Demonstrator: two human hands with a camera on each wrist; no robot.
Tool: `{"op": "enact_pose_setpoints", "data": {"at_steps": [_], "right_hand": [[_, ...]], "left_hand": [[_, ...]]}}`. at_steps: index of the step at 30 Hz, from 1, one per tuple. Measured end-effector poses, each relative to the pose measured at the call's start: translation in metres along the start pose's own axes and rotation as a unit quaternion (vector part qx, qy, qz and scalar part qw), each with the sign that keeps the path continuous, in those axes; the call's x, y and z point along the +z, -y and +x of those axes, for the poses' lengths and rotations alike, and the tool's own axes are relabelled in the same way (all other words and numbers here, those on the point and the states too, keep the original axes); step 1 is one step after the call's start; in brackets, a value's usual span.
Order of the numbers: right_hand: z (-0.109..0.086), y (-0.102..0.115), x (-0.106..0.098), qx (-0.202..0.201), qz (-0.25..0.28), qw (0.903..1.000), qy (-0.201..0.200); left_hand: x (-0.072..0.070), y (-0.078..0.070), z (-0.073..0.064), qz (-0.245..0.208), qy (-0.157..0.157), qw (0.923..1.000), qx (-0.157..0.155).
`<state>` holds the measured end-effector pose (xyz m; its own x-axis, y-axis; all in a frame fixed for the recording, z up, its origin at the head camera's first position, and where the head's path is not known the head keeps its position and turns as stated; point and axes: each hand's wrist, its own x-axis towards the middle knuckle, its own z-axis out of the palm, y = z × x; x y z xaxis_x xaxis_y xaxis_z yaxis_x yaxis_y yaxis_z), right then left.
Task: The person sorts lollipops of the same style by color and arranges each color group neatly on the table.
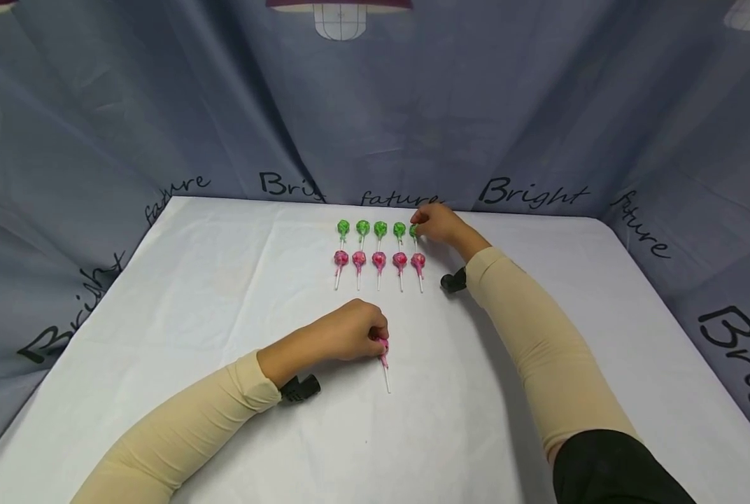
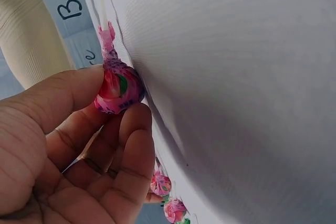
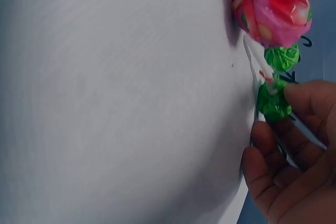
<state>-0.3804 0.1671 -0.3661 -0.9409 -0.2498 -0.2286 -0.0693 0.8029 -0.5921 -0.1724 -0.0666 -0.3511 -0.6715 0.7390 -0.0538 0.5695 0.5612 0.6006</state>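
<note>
Between thumb and fingers, my left hand pinches the head of a pink lollipop, its white stick pointing toward me in the head view. My right hand pinches a green lollipop at the right end of the back row. Several other green lollipops lie to its left, heads away from me. In front of them runs a row of several pink lollipops, sticks toward me. The fingers partly cover the held green head in the head view.
A white cloth covers the table. Grey-blue curtains with printed lettering hang behind and at both sides. Each wrist carries a small black camera, one by the left cuff and one by the right.
</note>
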Motion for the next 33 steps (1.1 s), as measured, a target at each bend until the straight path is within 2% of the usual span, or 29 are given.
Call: {"op": "enact_pose_setpoints", "data": {"at_steps": [6,11,21,27,33], "right_hand": [[-0.0021,-0.0011,-0.0021,0.001,-0.002,0.9999,0.01],[-0.0036,-0.0002,-0.0023,0.014,0.004,0.9999,0.007],[-0.004,-0.0037,-0.0011,0.007,-0.001,1.0,0.0],[-0.006,-0.0039,0.0003,0.013,0.002,0.9999,-0.004],[-0.0097,-0.0073,-0.0004,0.001,0.01,0.9999,-0.01]], "left_hand": [[0.0,-0.0016,0.0003,-0.002,0.001,1.0,-0.007],[-0.0002,-0.0028,0.0005,-0.006,0.001,1.0,0.003],[0.0008,-0.0032,0.0007,-0.007,0.003,1.0,-0.005],[0.001,-0.0021,0.0001,-0.007,0.002,1.0,0.002],[0.0018,-0.0018,0.0001,-0.005,0.0,1.0,0.006]]}}
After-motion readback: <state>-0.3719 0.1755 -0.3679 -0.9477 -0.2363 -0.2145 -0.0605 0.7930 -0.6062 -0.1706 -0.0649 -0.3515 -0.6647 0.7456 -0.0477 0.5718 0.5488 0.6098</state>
